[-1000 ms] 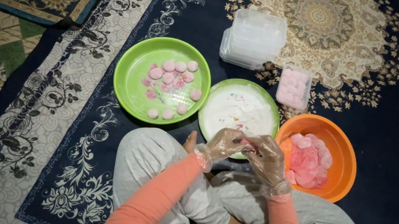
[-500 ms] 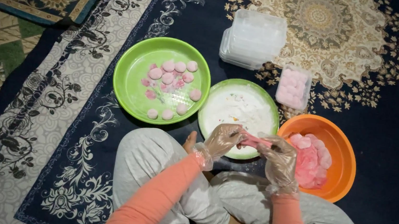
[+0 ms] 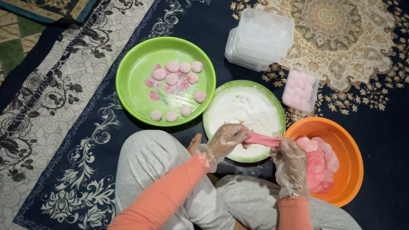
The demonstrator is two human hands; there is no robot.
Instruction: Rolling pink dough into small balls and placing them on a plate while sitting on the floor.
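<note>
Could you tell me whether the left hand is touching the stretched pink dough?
Touching: the head view shows the left hand pinching one end of the pink dough strip.

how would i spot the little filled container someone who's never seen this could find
Start at the orange bowl. Just above it on the carpet sits a small clear plastic container packed with pale pink balls. Unlike the empty stacked containers beside it, it is full.

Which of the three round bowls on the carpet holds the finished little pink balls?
The large green bowl on the left. The smaller green bowl holds white powder, and the orange bowl holds a pink dough mass.
</note>
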